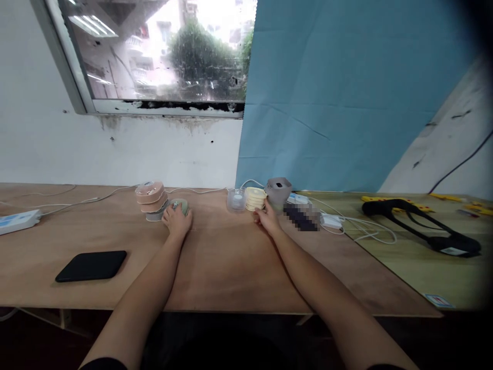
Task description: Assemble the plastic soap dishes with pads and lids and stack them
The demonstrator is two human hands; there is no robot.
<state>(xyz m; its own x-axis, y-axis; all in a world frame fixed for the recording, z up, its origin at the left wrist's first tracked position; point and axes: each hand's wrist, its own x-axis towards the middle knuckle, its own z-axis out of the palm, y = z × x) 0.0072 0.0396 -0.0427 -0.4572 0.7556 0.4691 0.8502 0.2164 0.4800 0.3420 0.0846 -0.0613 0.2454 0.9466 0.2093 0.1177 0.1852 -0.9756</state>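
Note:
My left hand (177,220) rests over a greenish round roll (185,206), its fingers curled around the top. Just left of it stands a stack of peach and grey rolls (150,194), which look like tape. My right hand (267,219) has its thumb and fingers against the near right side of a stack of pale yellow discs (254,197). A clear plastic container (236,200) sits left of these discs. Behind my right hand is a grey holder-like object (279,191). The undersides of both held things are hidden.
A black flat case (91,265) lies at the front left, with a white power strip (19,221) beyond it. White adapters (331,221) and loose cables are at the right, beside a pixelated dark patch. A black strap-like frame (423,228) lies on the adjoining yellowish table.

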